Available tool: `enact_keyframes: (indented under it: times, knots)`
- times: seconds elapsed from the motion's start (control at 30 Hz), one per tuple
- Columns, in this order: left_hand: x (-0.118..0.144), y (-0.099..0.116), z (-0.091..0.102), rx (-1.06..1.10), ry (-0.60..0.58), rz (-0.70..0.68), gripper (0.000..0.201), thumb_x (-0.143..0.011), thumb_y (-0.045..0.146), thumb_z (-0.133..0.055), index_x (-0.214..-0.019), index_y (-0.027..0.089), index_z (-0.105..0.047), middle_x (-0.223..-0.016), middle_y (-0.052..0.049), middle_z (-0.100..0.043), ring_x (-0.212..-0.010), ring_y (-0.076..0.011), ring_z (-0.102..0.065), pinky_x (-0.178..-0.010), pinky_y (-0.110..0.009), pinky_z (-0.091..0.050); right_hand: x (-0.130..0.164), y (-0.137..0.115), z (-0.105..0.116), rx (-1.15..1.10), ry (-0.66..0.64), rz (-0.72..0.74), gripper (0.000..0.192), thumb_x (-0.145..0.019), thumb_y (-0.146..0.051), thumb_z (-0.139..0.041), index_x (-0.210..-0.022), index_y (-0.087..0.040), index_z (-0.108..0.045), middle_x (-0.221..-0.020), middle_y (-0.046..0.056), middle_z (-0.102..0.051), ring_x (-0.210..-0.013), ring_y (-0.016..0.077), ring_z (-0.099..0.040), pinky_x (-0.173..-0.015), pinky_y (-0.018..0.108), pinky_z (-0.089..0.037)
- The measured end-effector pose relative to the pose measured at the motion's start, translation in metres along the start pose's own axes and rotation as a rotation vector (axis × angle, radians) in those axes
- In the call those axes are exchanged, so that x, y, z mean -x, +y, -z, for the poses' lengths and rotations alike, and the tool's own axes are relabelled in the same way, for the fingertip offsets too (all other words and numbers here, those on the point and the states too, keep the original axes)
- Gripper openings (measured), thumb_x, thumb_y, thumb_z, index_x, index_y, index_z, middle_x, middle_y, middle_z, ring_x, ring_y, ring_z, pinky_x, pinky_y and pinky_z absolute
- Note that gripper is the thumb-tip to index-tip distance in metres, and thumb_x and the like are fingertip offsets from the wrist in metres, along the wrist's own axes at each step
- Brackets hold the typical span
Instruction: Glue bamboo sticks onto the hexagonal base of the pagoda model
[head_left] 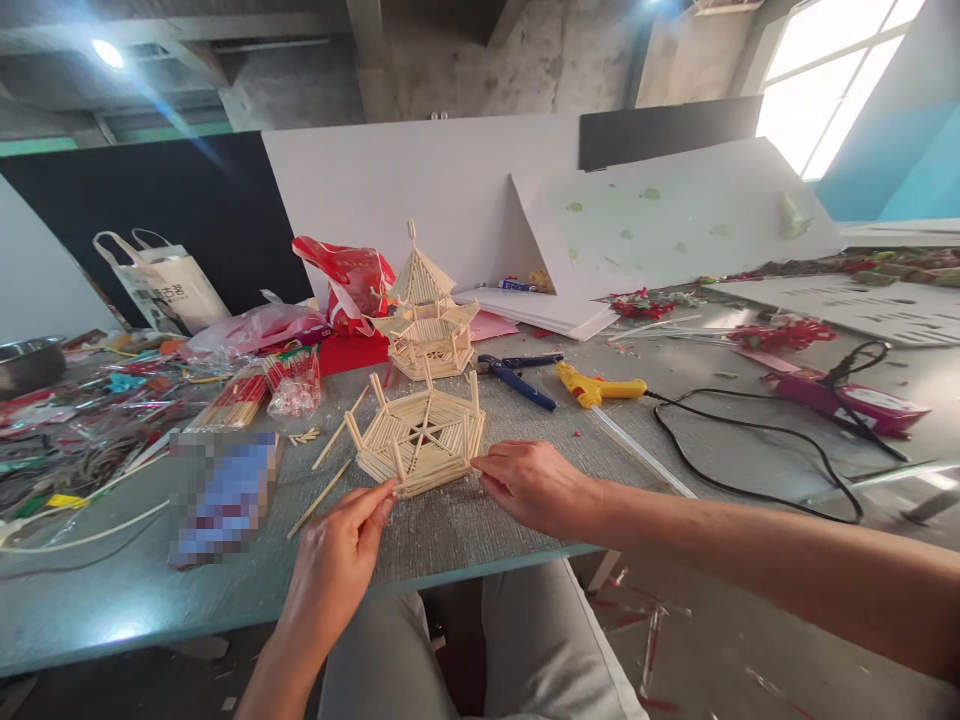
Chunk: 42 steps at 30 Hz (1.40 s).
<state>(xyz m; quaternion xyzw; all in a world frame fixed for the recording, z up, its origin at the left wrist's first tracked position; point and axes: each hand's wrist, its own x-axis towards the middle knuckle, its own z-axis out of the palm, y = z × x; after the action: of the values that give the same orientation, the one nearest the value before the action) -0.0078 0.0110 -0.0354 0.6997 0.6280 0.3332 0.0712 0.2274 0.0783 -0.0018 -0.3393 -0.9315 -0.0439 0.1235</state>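
A flat hexagonal base point(442, 408) built from thin wooden sticks lies on the table in front of me. Short upright stick posts stand at its corners. The fingertips of my left hand point(346, 535) are pinched at its near left corner, by a post. At the near right corner, the fingers of my right hand point(536, 485) are closed against its edge. Whether a separate thin stick lies between the fingertips is too small to tell. Behind the base stands a small stick pagoda point(427, 345) with a pointed roof. Loose sticks point(321, 497) lie left of the base.
Blue-handled pliers point(517, 380) and a yellow hot glue gun point(600, 387) with a black cord lie behind right. Bundled sticks point(236, 395), plastic wrappings and a blurred blue item point(225, 500) are at left. White boards point(675, 220) lean at the back.
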Motion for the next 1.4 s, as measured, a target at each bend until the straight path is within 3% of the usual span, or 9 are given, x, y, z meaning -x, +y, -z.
enact_keyframes:
  times: [0.5, 1.13, 1.4]
  knots:
    - [0.001, -0.002, 0.000, 0.037, 0.010, 0.027, 0.039, -0.084, 0.043, -0.040, -0.107, 0.021, -0.062, -0.092, -0.004, -0.070, -0.080, -0.0163, -0.065, -0.070, -0.024, -0.053, 0.002, 0.000, 0.000, -0.023, 0.028, 0.009, 0.021, -0.086, -0.018, -0.039, -0.084, -0.013, -0.059, -0.075, 0.004, -0.061, -0.066, 0.0109, -0.051, -0.059, 0.024, -0.028]
    - [0.000, 0.004, 0.003, 0.053, -0.044, 0.075, 0.039, -0.084, 0.042, -0.038, -0.110, 0.021, -0.059, -0.087, -0.002, -0.071, -0.073, -0.0142, -0.067, -0.065, -0.022, -0.052, 0.004, -0.002, 0.001, -0.015, 0.011, 0.031, 0.021, -0.085, -0.018, -0.040, -0.090, -0.013, -0.059, -0.078, 0.005, -0.061, -0.068, 0.0118, -0.051, -0.061, 0.024, -0.030]
    - [0.003, -0.006, 0.015, 0.118, -0.010, 0.136, 0.040, -0.082, 0.046, -0.042, -0.110, 0.023, -0.058, -0.094, -0.002, -0.070, -0.081, -0.0167, -0.066, -0.067, -0.026, -0.054, 0.022, 0.014, 0.029, -0.018, 0.012, -0.058, 0.023, -0.085, -0.023, -0.041, -0.085, -0.015, -0.062, -0.072, 0.005, -0.059, -0.066, 0.0125, -0.052, -0.060, 0.024, -0.033]
